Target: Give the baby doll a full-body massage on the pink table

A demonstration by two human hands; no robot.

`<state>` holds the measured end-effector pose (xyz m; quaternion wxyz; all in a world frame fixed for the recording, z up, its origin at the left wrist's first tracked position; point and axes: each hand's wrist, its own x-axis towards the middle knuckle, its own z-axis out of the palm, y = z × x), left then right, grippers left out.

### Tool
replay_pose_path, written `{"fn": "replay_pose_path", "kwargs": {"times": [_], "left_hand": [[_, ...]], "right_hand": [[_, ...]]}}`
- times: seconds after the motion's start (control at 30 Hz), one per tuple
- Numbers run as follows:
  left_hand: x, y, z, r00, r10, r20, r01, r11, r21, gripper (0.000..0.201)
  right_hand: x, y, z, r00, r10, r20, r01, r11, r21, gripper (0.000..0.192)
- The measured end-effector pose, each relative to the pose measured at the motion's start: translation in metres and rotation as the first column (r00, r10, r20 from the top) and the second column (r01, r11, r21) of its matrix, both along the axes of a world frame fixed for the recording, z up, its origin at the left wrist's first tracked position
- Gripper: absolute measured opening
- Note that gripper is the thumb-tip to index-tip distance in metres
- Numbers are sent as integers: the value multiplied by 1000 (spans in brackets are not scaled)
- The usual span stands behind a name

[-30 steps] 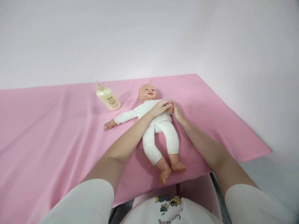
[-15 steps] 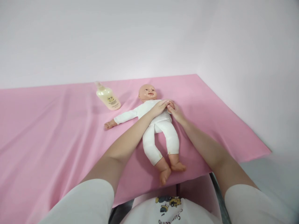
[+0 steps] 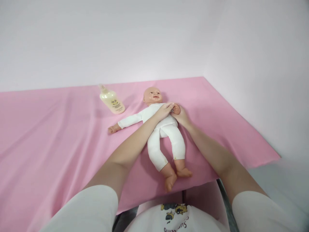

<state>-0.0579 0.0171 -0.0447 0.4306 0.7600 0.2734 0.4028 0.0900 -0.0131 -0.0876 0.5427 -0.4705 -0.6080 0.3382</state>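
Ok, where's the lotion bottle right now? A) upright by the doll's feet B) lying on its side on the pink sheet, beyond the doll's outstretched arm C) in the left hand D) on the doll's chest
B: the lotion bottle lies tipped over on the pink sheet, apart from the doll, while the left hand and right hand meet at the doll's other arm.

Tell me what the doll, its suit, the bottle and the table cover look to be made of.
Doll: probably vinyl or plastic; the head has a smooth sheen.
Suit: matte white knit cloth, soft and stuffed-looking.
Bottle: translucent plastic, creamy contents showing through.
Cover: thin pink fabric, soft creases.
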Motion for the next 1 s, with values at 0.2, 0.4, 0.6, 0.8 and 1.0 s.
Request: {"fn": "replay_pose_path", "kwargs": {"times": [0.2, 0.4, 0.6, 0.8, 1.0], "left_hand": [[0, -2, 2, 999, -8, -50, 10, 999, 50, 71], [1, -1, 0, 998, 17, -59, -13, 998, 67, 60], [2, 1, -5, 1000, -12, -24, 13, 999, 38, 52], [1, -4, -2, 994, 34, -107, -32, 999, 19, 56], [1, -6, 1, 988, 50, -144, -44, 998, 50, 53]], "right_hand": [[-1, -8, 10, 998, -10, -61, 7, 999, -39, 38], [2, -14, 20, 989, -49, -139, 29, 989, -146, 45], [3, -7, 17, 966, -99, -238, 67, 988, -141, 60], [0, 1, 13, 945, -134, -297, 96, 986, -139, 69], [8, -2, 14, 961, -158, -227, 131, 983, -128, 73]]}}
